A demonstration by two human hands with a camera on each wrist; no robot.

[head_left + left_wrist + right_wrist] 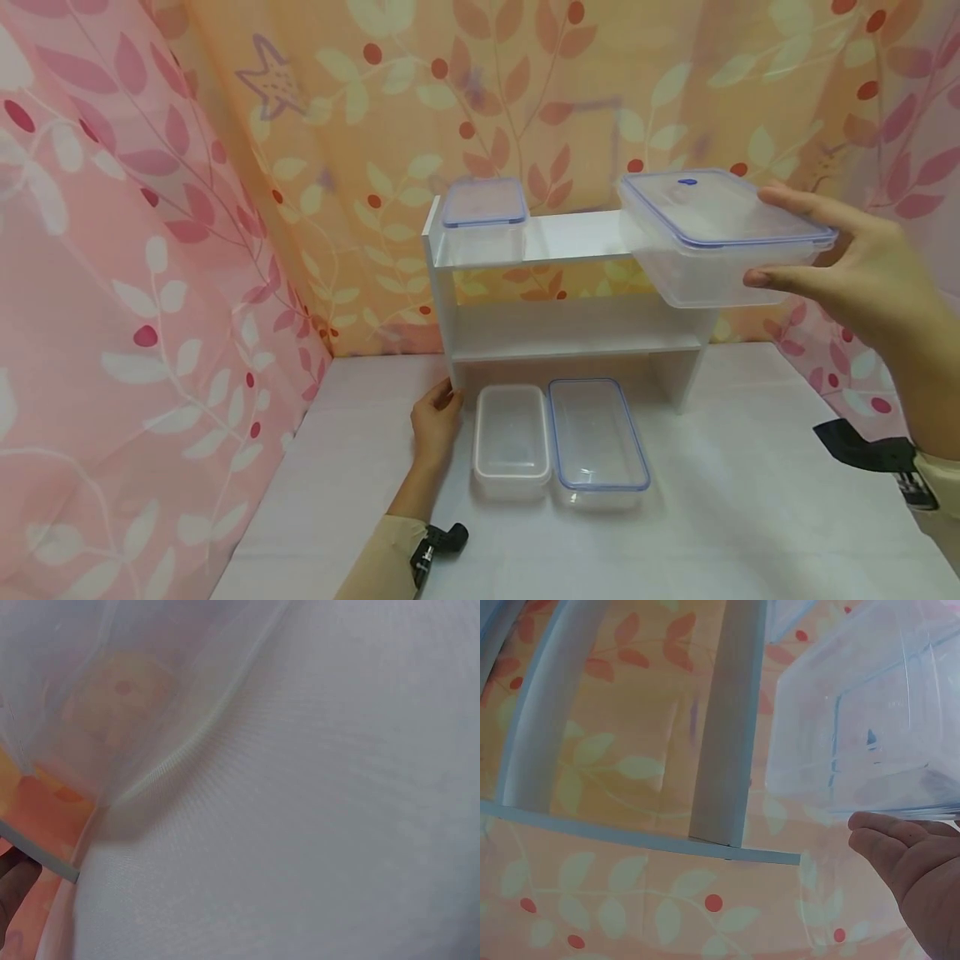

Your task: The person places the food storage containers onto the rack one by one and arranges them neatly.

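My right hand point(862, 258) grips a large clear food container point(720, 271) with a blue-rimmed lid by its right side, thumb below the lid and fingers over its top. It is held up at the right end of the white shelf point(577, 329), overlapping the top board in the head view. The right wrist view shows this container point(855, 712) beside the top of the shelf frame point(727, 735). Low on the shelf's left side panel, my left hand point(437, 425) holds the panel's edge; only part of this hand point(16, 889) shows in the left wrist view.
A smaller lidded container point(483, 225) stands at the left end of the top board. Before the shelf, a white-rimmed container point(512, 442) and a blue-rimmed container point(600, 442) sit side by side on the white table point(735, 500). Patterned curtains point(510, 100) hang behind.
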